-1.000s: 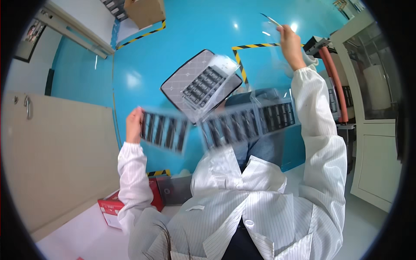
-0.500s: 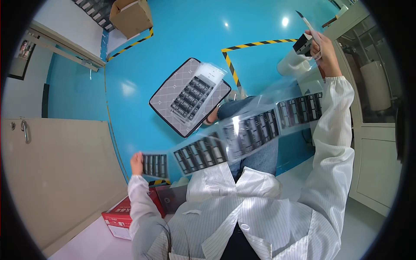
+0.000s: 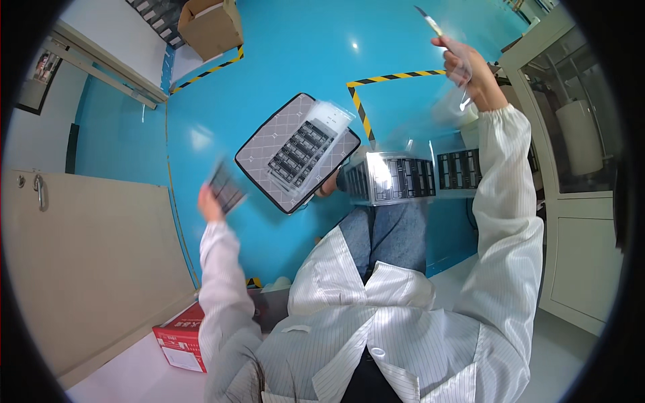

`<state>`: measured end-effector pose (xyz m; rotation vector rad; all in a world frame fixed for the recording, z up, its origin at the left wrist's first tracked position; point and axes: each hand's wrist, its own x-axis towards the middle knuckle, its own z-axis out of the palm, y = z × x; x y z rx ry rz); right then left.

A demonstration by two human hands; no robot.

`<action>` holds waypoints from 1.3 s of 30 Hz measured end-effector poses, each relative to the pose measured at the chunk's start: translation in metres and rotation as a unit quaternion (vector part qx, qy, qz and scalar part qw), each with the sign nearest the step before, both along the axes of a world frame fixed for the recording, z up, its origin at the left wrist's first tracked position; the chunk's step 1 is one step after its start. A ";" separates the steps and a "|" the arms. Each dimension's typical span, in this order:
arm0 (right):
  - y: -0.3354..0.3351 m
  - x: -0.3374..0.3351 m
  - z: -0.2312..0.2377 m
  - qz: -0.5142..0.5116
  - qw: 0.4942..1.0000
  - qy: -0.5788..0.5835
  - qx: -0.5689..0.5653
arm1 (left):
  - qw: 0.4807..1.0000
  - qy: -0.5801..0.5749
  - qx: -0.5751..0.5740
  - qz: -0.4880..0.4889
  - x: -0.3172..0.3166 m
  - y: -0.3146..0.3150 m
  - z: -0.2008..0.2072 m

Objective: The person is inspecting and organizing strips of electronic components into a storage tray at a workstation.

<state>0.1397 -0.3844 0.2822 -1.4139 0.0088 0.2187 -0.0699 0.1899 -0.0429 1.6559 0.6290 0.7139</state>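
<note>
Left of the gray cushion [image 3: 259,153], the left hand [image 3: 210,203] pinches a black-patterned sheet [image 3: 228,188], now seemingly detached from the film strip [image 3: 411,180]; the right hand's [image 3: 470,72] fingers wrap a slim knife [image 3: 428,22]

A small dark rectangular sheet [image 3: 227,191], motion-blurred, tilts out from the left hand [image 3: 211,203]. Between the hands, nearer the right hand [image 3: 467,71], spans a clear, glossy plastic strip with black printed panels [image 3: 403,180], bent near its left end. A slim dark-tipped knife [image 3: 428,22] juts from the right hand, pointing forward and left.
</note>
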 end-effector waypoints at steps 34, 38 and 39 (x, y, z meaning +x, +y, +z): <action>0.065 -0.147 -0.035 0.149 0.872 -0.284 -0.370 | 0.686 0.330 0.014 -0.648 -0.013 -0.167 0.243; 0.071 -0.167 -0.067 0.125 0.819 -0.351 -0.436 | 0.659 0.315 0.014 -0.683 -0.018 -0.158 0.262; 0.071 -0.162 -0.071 0.098 0.790 -0.436 -0.419 | 0.661 0.311 0.013 -0.683 -0.018 -0.158 0.262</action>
